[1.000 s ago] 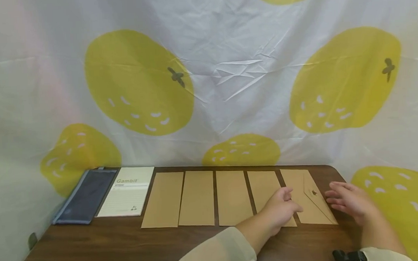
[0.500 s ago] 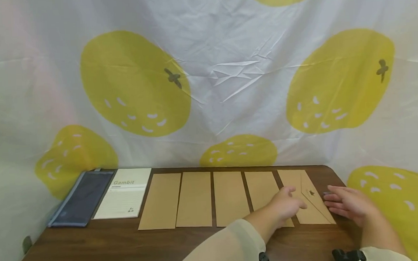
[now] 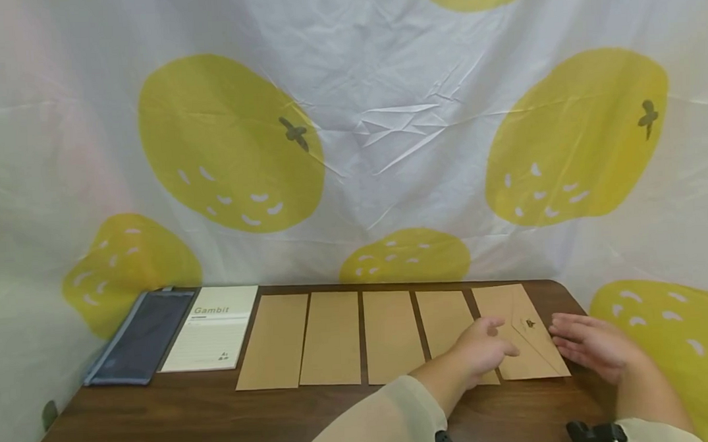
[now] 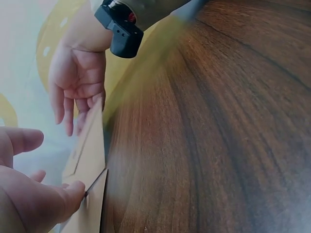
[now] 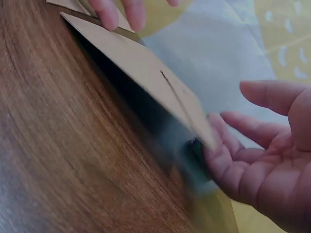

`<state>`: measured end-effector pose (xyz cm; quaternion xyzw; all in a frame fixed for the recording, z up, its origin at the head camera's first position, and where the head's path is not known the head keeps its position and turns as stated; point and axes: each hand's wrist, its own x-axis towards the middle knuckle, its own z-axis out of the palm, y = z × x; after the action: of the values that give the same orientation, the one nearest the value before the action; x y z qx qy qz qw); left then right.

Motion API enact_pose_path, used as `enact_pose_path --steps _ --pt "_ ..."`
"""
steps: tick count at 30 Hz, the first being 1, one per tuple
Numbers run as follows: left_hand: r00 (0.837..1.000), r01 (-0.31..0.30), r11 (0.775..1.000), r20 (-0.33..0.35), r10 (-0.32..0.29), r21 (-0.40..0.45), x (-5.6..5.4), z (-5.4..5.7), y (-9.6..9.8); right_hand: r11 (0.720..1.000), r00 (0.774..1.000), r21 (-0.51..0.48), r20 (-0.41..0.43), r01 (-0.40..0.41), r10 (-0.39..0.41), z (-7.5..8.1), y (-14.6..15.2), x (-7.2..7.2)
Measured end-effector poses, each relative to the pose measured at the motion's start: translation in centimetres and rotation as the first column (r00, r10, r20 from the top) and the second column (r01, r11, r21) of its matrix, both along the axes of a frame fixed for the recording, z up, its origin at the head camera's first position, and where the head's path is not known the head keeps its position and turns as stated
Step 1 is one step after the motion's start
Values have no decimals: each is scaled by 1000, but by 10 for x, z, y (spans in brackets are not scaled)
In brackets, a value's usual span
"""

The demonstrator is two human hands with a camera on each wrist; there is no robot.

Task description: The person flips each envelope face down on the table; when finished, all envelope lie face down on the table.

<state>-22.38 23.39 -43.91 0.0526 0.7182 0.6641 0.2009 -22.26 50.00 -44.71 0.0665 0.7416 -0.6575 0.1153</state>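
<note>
A row of brown paper envelopes lies along the table, the rightmost one (image 3: 538, 351) with its pointed flap and small dark print facing up. My right hand (image 3: 597, 345) touches this envelope's right edge; in the right wrist view that edge is raised off the table against the fingers (image 5: 228, 165), with the thumb apart. A dark shadow fills the gap beneath. My left hand (image 3: 481, 350) is over the neighbouring envelope (image 3: 447, 316), fingers extended and thumb (image 4: 73, 194) reaching toward the rightmost envelope. Whether the left fingertips touch paper is hard to tell.
Three more brown envelopes (image 3: 329, 337) lie to the left. Beyond them are a white notepad (image 3: 207, 333) marked "Gambit" and a dark blue pouch (image 3: 139, 339). A fruit-patterned curtain (image 3: 398, 153) hangs behind the brown wooden table (image 3: 220, 424).
My right hand has come against the rightmost envelope's right edge, and that envelope has shifted slightly left, toward its neighbour. The left hand stays nearly in place.
</note>
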Motion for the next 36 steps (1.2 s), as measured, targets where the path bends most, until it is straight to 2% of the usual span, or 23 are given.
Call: enact_pose_path --steps 3,7,13,18,26,33,36 --pt "1000 17 1000 -9 -17 2 0 -1 -2 997 996 -41 -66 -65 62 -4 0 -1" --pt "999 43 999 -19 -42 31 0 -2 -1 985 976 -57 -150 -165 155 -4 -2 -5" --pt "996 77 996 -53 -75 37 3 -2 4 961 950 -115 -217 -252 224 2 -10 -6" --pt "995 82 994 -65 -78 67 5 1 7 950 942 -137 -231 -281 245 8 -21 -5" --pt "997 55 994 -61 -49 90 9 5 10 955 949 -100 -184 -278 257 16 -39 -4" --pt "997 15 996 -82 -8 87 12 8 8 926 921 -123 -215 -356 325 13 -44 -6" --pt "996 -4 995 -88 13 96 12 9 7 924 918 -116 -210 -364 336 11 -43 -7"
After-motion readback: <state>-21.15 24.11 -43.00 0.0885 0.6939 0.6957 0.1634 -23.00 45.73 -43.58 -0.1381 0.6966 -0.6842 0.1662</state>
